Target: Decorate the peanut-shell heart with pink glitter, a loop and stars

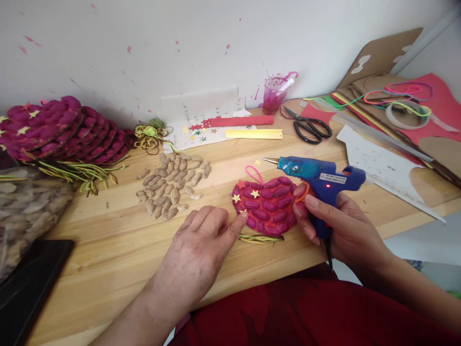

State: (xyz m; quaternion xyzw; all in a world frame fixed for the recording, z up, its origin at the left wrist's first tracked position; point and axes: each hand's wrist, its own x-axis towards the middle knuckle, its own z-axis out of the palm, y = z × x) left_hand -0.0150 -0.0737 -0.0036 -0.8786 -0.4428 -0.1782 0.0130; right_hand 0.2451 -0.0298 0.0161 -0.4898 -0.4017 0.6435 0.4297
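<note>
A round craft of magenta-painted peanuts lies flat on the table, with a pink loop on top and a green-yellow tassel at its lower edge. Yellow stars and a red star sit on its left part. My left hand has its fingers curled, and its thumb tip presses a yellow star on the craft. In my right hand is a blue glue gun, its nozzle pointing left above the craft, its red light lit. Fingers of this hand also touch the craft's right edge.
Loose peanuts lie left of the craft; a stack of magenta crafts stands beyond a bag of peanuts. Behind are scissors, a cup of pink liquid, a yellow strip and loose stars. Paper and cords crowd the right.
</note>
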